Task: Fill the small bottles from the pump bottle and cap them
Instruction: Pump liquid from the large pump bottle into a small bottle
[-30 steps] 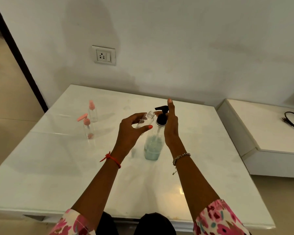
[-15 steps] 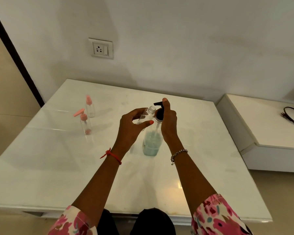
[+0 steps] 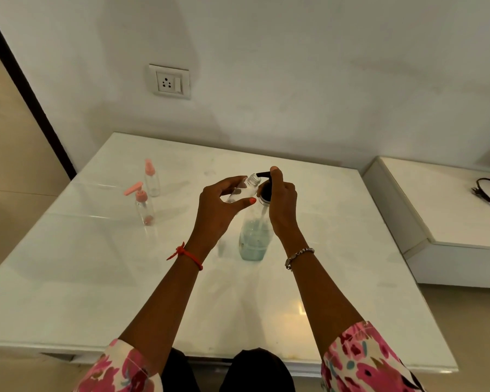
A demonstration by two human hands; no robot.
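At table centre, the left hand grips an uncapped vial tilted under the spout at 12 o'clock; the right hand, closed on the pump bottle, should press slowly, mouth aligned.

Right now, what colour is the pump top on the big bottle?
Black, seen in the head view: the pump top sits under the right hand on the big bottle.
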